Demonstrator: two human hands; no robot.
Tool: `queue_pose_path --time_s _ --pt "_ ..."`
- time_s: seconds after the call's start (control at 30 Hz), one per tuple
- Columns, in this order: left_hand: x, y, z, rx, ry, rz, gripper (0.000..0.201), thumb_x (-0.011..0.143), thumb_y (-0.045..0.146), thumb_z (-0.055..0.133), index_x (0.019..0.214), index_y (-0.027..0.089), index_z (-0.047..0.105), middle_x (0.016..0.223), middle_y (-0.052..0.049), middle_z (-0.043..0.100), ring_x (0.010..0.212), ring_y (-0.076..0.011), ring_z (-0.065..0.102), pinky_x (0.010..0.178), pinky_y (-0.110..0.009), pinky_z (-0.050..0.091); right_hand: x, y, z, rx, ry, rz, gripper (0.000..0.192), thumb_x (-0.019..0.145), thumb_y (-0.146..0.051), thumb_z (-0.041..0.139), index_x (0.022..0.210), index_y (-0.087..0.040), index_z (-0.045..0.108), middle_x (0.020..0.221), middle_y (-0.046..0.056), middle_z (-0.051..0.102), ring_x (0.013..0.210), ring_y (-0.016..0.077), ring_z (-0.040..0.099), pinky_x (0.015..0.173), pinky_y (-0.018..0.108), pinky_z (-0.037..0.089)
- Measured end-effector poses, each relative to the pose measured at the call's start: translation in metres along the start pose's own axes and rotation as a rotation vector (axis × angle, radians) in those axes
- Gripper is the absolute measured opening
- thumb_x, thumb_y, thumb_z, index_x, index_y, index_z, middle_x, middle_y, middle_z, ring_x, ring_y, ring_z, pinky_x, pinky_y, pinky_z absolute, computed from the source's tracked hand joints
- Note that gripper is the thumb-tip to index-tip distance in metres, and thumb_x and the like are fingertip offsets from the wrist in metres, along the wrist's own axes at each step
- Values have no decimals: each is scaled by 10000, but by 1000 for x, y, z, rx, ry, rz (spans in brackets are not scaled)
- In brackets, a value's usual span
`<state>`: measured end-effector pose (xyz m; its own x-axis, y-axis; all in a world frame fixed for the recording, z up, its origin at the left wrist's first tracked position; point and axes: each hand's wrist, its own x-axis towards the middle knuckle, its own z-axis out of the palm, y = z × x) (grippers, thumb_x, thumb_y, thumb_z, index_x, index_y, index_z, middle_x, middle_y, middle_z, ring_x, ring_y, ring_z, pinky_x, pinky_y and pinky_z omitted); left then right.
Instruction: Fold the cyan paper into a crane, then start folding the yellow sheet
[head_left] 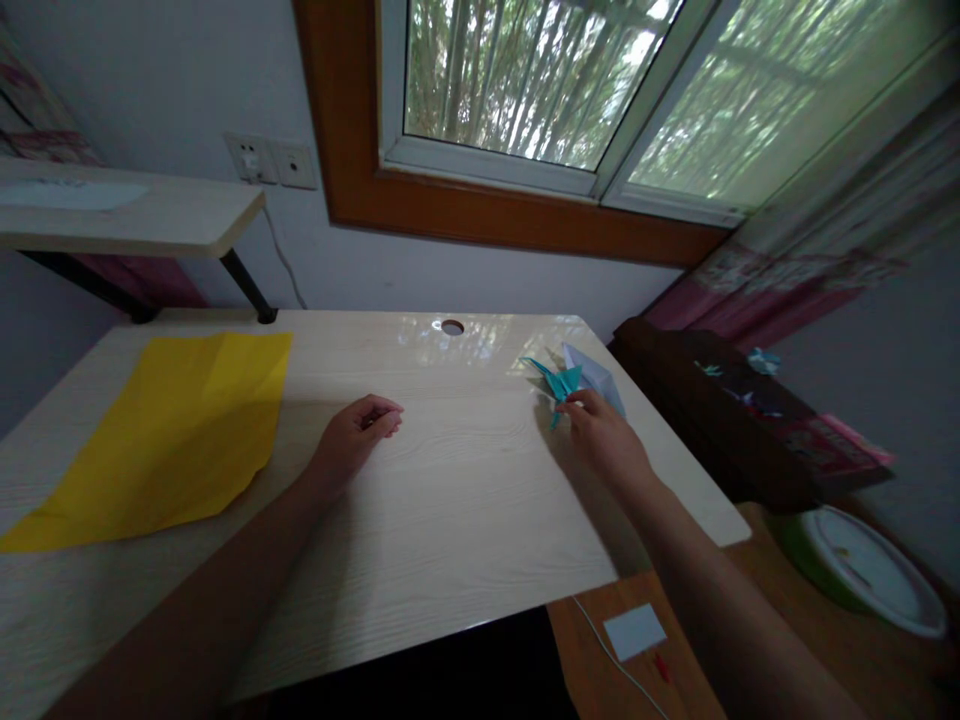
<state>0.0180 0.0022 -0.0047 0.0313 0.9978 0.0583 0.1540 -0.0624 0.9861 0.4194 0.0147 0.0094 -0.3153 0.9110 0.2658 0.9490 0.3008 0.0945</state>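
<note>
A teal folded paper crane [561, 382] is pinched between the fingertips of my right hand [600, 428], over the right part of the desk. Just behind it lies a pale folded paper piece [598, 374], partly covered by the crane and my hand. Nearer the middle of the desk, my left hand [358, 428] hovers or rests with its fingers curled closed, and nothing shows in them. Left of that hand a large yellow paper sheet [195, 420] lies on the wood, its edges slightly lifted.
The light wooden desk [450, 520] has a round cable hole [452, 327] at the back. A raised shelf [150, 215] stands at back left. Beyond the right edge are a dark cabinet [697, 400] with small items and a round white-topped green container [862, 570].
</note>
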Motion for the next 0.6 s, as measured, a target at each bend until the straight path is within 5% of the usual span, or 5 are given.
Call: queue_pose_path --time_s 0.6 --pt "1 -6 -1 37 -48 13 219 852 399 684 934 198 715 793 -11 712 769 -180 678 730 -298 519 -11 19 14 -83 -16 -43 348 982 -165 429 1095 -160 758 1204 142 725 1048 273 681 955 412 541"
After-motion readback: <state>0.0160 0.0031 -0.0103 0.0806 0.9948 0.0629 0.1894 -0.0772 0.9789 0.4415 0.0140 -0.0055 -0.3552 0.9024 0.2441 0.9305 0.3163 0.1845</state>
